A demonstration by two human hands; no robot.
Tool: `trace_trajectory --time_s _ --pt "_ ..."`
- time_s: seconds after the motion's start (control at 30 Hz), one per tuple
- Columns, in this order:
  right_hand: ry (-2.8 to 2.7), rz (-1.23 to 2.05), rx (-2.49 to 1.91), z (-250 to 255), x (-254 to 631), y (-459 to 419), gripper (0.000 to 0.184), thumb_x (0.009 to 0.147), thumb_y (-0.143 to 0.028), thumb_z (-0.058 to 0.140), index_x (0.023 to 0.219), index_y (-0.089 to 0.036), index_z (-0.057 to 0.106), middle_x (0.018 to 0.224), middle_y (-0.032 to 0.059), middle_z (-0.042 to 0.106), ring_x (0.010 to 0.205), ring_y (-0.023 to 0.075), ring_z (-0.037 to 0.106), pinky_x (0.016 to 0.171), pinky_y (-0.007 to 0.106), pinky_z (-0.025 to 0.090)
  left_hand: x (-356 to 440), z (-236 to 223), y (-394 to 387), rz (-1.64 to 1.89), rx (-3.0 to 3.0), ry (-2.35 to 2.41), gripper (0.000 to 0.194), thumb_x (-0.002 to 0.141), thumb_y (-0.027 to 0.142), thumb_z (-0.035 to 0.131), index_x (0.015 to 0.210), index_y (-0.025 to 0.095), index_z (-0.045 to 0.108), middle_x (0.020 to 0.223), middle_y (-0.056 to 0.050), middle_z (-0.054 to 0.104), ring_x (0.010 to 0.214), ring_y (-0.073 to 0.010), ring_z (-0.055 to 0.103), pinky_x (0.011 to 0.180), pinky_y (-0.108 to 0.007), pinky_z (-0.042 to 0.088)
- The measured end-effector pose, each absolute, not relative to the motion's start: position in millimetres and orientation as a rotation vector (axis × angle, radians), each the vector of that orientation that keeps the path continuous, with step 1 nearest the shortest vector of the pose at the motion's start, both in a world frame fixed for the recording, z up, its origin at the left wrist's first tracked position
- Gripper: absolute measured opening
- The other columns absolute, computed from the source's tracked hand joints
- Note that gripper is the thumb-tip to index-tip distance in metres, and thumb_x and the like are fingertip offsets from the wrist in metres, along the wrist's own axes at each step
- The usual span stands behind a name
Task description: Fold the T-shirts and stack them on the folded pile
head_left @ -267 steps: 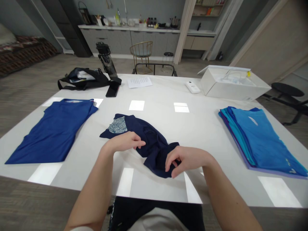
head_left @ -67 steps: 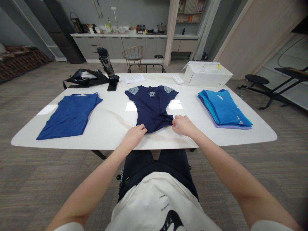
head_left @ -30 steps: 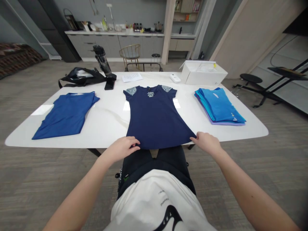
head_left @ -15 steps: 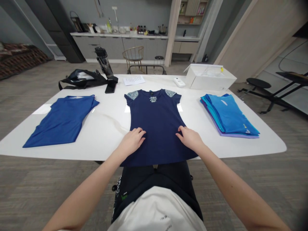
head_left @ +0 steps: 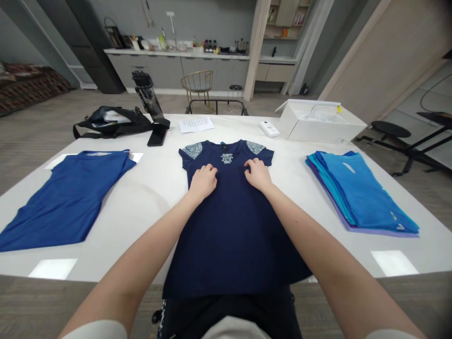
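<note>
A navy blue T-shirt [head_left: 233, 235] with patterned shoulders and a pale print below the neckline lies spread front up. Its lower hem hangs over the table's near edge. My left hand [head_left: 204, 181] rests at the shirt's upper left chest, below the patterned sleeve, its fingers loosely bent. On the opposite side of the chest is my right hand [head_left: 257, 173], thumb and fingers slightly apart. No cloth is seen bunched in either hand. A blue garment [head_left: 70, 193] lies to the left, and folded blue and purple clothes [head_left: 363, 188] are stacked to the right.
The white table [head_left: 141, 207] carries a black bag [head_left: 116, 123], a dark bottle [head_left: 148, 96], a phone [head_left: 157, 136], a printed sheet [head_left: 196, 125], a small white device [head_left: 269, 129] and an open white box [head_left: 318, 125] along its far side. Chairs stand beyond.
Both my hands have moved forward up the shirt, from its lower half to the chest. The shirt stays spread out, and my view has come closer over the table.
</note>
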State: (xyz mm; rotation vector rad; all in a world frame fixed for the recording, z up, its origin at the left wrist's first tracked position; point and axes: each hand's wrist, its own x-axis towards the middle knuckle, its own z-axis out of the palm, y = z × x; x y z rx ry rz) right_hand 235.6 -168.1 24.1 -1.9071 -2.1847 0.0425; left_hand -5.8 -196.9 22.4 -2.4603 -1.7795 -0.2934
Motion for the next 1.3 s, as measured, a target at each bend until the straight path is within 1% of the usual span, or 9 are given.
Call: trace_trajectory --time_s 0.13,0.23,0.3,0.4,0.5,0.67,0.83,1.1,1.3 --pt "-2.047 0.029 -2.139 15 249 -132 0.036 0.098 -0.025 0.041 0.128 -0.021 0.061 0.131 0.0163 0.058 0.120 0.0341 0.052 0.097 0.051 0.045 -16 18 -148 -0.349 -2.246 -1.977 0.045 0.099 0.039 0.051 0.138 0.018 0.054 0.143 -0.016 0.055 0.127 -0.0327 0.054 0.102 -0.044 0.048" --pt "-1.971 -0.016 -2.254 13 268 -119 0.038 0.098 -0.027 0.041 0.130 -0.019 0.060 0.130 0.0182 0.058 0.119 0.0348 0.053 0.097 0.051 0.044 -34 10 -127 -0.275 -2.159 -2.164 0.062 0.098 0.057 0.048 0.140 0.012 0.054 0.137 -0.021 0.058 0.124 -0.0367 0.056 0.101 -0.046 0.048" --pt "-1.964 -0.051 -2.285 15 274 -111 0.037 0.096 -0.027 0.044 0.127 -0.018 0.061 0.127 0.0188 0.059 0.117 0.0352 0.054 0.097 0.053 0.043 -41 5 -119 -0.258 -2.125 -2.186 0.066 0.097 0.062 0.045 0.138 0.011 0.056 0.135 -0.023 0.060 0.124 -0.0381 0.056 0.106 -0.049 0.045" --pt "-2.081 -0.098 -2.148 19 269 -92 0.037 0.096 -0.029 0.046 0.127 -0.019 0.063 0.129 0.0188 0.060 0.119 0.0357 0.052 0.100 0.054 0.042 -36 5 -107 -0.310 -2.121 -2.123 0.066 0.099 0.060 0.042 0.145 0.014 0.052 0.149 -0.021 0.052 0.136 -0.0386 0.049 0.116 -0.052 0.036" --pt "-2.230 -0.002 -1.993 17 254 -68 0.042 0.098 -0.035 0.043 0.134 -0.024 0.062 0.139 0.0161 0.057 0.125 0.0361 0.049 0.100 0.054 0.042 -25 6 -89 -0.276 -2.206 -2.203 0.070 0.100 0.060 0.037 0.152 0.015 0.048 0.157 -0.021 0.045 0.145 -0.0397 0.042 0.119 -0.052 0.034" --pt "-2.168 -0.017 -2.070 1 233 -35 0.051 0.103 -0.037 0.031 0.148 -0.028 0.054 0.152 0.0142 0.050 0.132 0.0375 0.044 0.103 0.061 0.039 -20 -3 -47 -0.196 -2.235 -2.345 0.075 0.101 0.061 0.029 0.158 0.014 0.041 0.167 -0.018 0.032 0.153 -0.0409 0.029 0.124 -0.054 0.027" --pt "-2.110 -0.043 -2.124 -8 224 -8 0.055 0.105 -0.041 0.026 0.153 -0.028 0.048 0.159 0.0133 0.044 0.138 0.0380 0.038 0.106 0.065 0.035 -27 -14 -2 -0.202 -2.260 -2.356 0.074 0.102 0.056 0.024 0.162 0.014 0.034 0.170 -0.012 0.027 0.157 -0.0358 0.023 0.128 -0.052 0.020" --pt "-2.041 -0.006 -2.209 -14 216 37 0.060 0.105 -0.043 0.019 0.158 -0.026 0.042 0.165 0.0115 0.036 0.146 0.0384 0.031 0.110 0.070 0.028 -25 -15 60 -0.167 -2.253 -2.364 0.072 0.102 0.046 0.022 0.163 0.007 0.028 0.172 -0.011 0.020 0.159 -0.0326 0.017 0.130 -0.049 0.016" --pt "-2.082 0.101 -2.140 -11 228 41 0.063 0.106 -0.053 0.017 0.160 -0.030 0.039 0.167 0.0079 0.034 0.149 0.0352 0.030 0.114 0.066 0.028 -23 -17 49 -0.318 -2.226 -2.292 0.072 0.102 0.054 0.023 0.164 0.017 0.028 0.173 -0.010 0.019 0.159 -0.0313 0.018 0.128 -0.055 0.015"
